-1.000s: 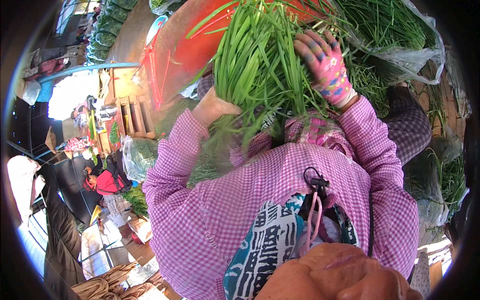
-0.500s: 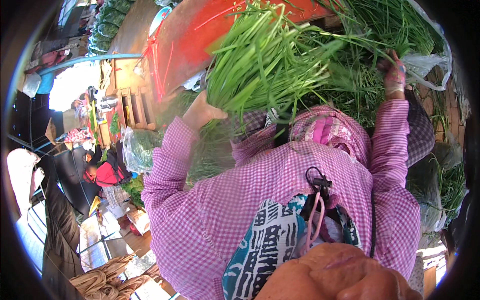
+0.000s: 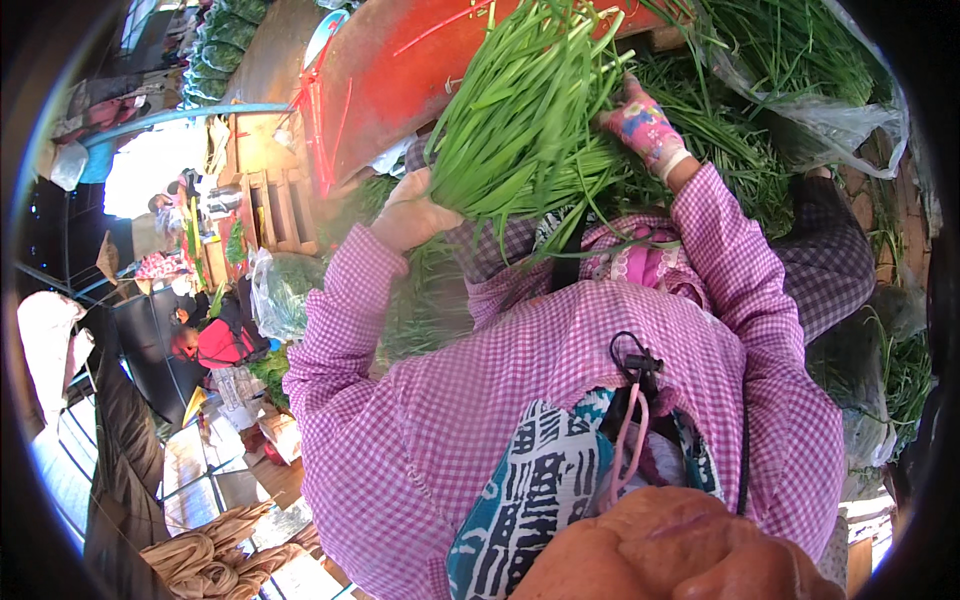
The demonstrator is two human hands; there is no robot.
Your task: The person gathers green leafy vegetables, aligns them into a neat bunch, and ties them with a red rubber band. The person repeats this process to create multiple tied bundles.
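A large loose bunch of garlic chives (image 3: 530, 130), long flat green leaves with paler stalk ends, is held up above my lap. My left hand (image 3: 412, 212), bare, is closed around its left side, with the fingers partly hidden under the leaves. My right hand (image 3: 645, 130), in a flowered fingerless glove, is at the bunch's right side among the pale stalk ends. Its fingers are bent against the stalks, and their tips are partly hidden. Beyond it lies a heap of more greens (image 3: 740, 150).
A red board (image 3: 400, 75) with thin red ties (image 3: 318, 130) lies at the far left. Clear plastic bags (image 3: 845, 130) of greens stand at the right, and another bagged bundle (image 3: 285, 290) at the left. A wooden pallet (image 3: 275, 210) is farther left.
My right hand has come left from the heap at the right to the bunch. My left hand stays at the bunch's left side, and the leaves have shifted slightly.
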